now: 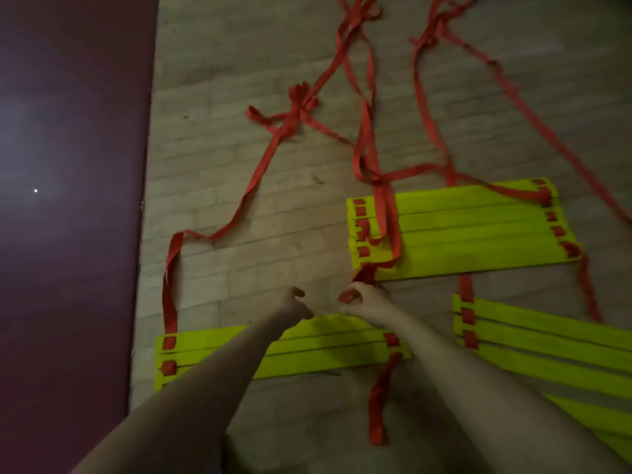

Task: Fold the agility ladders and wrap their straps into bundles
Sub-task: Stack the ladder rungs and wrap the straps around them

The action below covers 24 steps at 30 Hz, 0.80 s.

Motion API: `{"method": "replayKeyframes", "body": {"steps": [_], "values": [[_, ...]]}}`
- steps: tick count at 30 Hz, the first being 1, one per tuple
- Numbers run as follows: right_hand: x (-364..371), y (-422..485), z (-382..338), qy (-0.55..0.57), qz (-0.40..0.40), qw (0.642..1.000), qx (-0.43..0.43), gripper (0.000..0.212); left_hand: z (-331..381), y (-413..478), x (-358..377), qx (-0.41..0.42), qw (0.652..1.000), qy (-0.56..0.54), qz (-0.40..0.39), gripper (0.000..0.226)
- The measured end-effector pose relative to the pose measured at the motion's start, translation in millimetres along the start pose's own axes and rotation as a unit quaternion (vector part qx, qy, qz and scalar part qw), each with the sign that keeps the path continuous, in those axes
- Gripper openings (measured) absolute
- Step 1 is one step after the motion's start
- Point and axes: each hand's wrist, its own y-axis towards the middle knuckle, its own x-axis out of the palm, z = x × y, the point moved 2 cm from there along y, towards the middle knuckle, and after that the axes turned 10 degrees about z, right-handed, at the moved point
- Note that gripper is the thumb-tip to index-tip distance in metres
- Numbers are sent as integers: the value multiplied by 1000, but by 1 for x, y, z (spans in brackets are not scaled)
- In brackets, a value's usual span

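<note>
1. Three groups of yellow rungs lie on the floor (pixel 239 165): a far stack (pixel 455 230) right of centre, a near stack (pixel 335 350) under the forearms, and a looser fan (pixel 547 340) at the near right edge.
2. One red strap (pixel 368 273) bunches at the near left corner of the far stack. I judge the step in hand to be gathering this loose webbing so it can be wrapped.
3. To do it well, the slack is best drawn in toward that corner hand over hand and kept flat and untwisted. Each turn should lie beside the last so the bundle stays tight. The long tails (pixel 295 111) trailing far across the floor are crossed and knotted in places. A hard pull could tighten a tangle or drag the stacked rungs out of line.
4. Just near of that corner is the right hand (pixel 362 299), with its fingers curled round a fold of the red strap and clenched on it.
5. Just to its left, and apart from it, is the left hand (pixel 294 301). Its thumb and fingers are loosely curved with a gap between them. It holds nothing that I can see and looks placed to take the next length.
6. Everything rests on the pale, brick-patterned floor, which a dark purple mat (pixel 68 200) borders on the left.
</note>
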Motion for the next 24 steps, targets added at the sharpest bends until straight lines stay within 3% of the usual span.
{"method": "replayKeyframes", "body": {"steps": [4,8,14,20,24], "values": [[23,-8,16,-202,-37,976,-71,64,-30,6,11,38,988,153,-4,64],[36,-15,31,-284,-10,953,-102,73,-58,4,16,102,965,239,28,63],[39,-9,33,-291,60,951,-90,44,-84,1,26,128,951,272,78,73],[27,0,38,-302,56,950,-54,45,-80,2,37,190,951,217,115,77],[21,3,40,-323,169,929,-64,39,-65,5,36,245,960,89,105,70]]}}
